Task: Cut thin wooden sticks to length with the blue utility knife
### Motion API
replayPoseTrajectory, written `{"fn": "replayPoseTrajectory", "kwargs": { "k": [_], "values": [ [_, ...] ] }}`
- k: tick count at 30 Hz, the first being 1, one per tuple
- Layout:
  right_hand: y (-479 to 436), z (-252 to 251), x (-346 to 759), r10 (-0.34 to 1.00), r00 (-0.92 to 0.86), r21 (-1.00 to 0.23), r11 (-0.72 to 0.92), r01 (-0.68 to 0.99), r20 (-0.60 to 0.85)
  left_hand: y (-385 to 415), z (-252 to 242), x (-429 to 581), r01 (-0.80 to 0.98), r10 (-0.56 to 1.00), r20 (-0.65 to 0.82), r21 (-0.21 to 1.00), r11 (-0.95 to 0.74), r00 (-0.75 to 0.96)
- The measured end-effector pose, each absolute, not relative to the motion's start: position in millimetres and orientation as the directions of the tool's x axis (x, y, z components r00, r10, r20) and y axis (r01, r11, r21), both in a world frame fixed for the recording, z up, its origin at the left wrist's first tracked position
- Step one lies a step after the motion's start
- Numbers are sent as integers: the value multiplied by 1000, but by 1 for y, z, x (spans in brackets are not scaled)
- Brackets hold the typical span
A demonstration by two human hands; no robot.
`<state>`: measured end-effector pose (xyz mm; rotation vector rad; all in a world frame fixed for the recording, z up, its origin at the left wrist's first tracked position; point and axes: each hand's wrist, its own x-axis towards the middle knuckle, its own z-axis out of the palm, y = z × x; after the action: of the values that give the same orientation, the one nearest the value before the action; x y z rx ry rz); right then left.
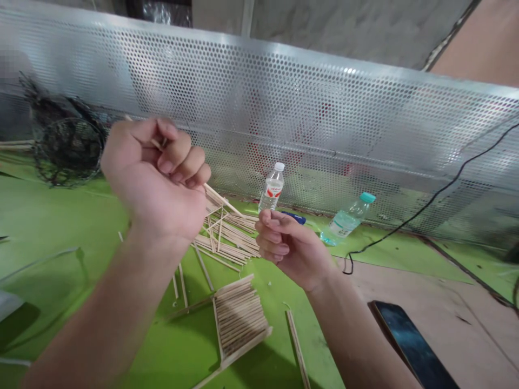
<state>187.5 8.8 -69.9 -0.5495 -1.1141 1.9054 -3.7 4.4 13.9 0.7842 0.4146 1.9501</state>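
The slatted stick panel [241, 316] lies on the green surface [275, 302]. Beyond its left side, the left hand [158, 186] appears to hold a thin wooden stick [232, 206] in curled fingers. Beyond its right side, the right hand's [295, 251] fingers pinch narrow, on what I cannot tell. A loose left grip could drop the stick onto the panel.

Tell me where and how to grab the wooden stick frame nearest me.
Probably pinch the frame by its near rail, coming from your side: that bar runs along the outer edge of the packed sticks, and nothing seems to block it.
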Motion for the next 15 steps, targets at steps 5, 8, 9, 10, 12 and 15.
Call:
{"fn": "replayPoseTrajectory", "kwargs": {
  "k": [5, 8, 9, 10, 12, 15],
  "values": [
    [6, -65, 188, 881, -460, -843, -164, -513, 108, 1, 3, 2, -253, 781, 622, 766, -591, 59],
    [2, -62, 186, 901, -390, -850, -48, -524, 190, 2, -7, 8, 31, 774, 522, 822, -569, 358],
    [0, -60, 185, 910, -352, -854, 6, -520, 221, 2, -9, 11, 88, 778, 491, 821, -563, 393],
    [-2, -59, 183, 917, -312, -858, 59, -509, 248, 1, -10, 13, 126, 781, 476, 817, -563, 405],
    [-6, -57, 181, 927, -234, -864, 153, -480, 294, 0, -11, 15, 163, 786, 469, 808, -566, 404],
    [-10, -55, 178, 926, -158, -865, 245, -438, 343, -1, -11, 16, 171, 787, 473, 804, -569, 395]
  ]
}}
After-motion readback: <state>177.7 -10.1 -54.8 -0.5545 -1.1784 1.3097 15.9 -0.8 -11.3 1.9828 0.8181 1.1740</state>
